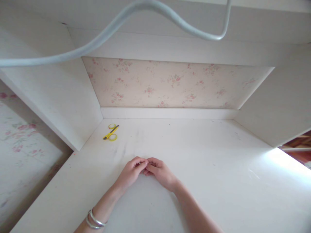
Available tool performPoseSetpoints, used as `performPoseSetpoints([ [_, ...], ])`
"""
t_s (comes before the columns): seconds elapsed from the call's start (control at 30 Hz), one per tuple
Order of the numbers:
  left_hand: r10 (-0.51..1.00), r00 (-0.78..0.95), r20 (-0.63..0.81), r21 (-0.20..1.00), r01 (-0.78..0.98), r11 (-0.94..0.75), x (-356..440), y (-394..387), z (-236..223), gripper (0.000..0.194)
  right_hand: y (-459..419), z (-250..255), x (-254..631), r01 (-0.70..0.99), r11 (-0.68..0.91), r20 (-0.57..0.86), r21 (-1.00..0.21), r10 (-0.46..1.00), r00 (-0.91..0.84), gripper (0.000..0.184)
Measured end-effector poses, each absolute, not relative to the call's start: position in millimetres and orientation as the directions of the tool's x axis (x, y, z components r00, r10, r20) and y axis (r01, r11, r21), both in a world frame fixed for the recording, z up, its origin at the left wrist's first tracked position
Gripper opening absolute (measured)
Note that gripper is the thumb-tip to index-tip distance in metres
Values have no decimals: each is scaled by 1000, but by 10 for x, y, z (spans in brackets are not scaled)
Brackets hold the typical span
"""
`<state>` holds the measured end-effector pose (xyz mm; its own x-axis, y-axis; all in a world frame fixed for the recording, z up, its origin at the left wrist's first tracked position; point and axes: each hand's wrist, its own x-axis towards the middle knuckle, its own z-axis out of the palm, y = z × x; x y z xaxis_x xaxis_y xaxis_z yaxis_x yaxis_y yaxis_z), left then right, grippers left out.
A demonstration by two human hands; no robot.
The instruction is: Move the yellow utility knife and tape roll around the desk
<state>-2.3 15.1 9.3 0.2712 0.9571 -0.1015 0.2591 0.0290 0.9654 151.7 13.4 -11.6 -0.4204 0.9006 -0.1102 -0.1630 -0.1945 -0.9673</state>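
My left hand [133, 170] and my right hand [159, 171] meet above the middle of the white desk [206, 155], fingertips touching. Both have their fingers curled and pinched together. Whatever they might hold between them is hidden or too small to make out. Two silver bangles [93, 220] circle my left wrist. Farther back on the left, a yellow utility knife [111, 132] lies between two rolls of yellow tape, one roll [112, 126] behind it and another roll [113, 138] in front. Neither hand touches these.
White side panels stand at the left [80, 106] and right [274, 100] of the desk. A low ledge [170, 113] runs along the back below floral wallpaper [157, 82]. A pale bent cable or tube [155, 7] crosses the top of the view.
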Motion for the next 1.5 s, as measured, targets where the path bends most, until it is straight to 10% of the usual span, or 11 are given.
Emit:
performPoseSetpoints([
  [1.5, 961, 255, -104, 956, 293, 25, -33, 160, 76, 32, 115, -60, 1510, -96, -178, -126, -979, 907, -401, 23],
])
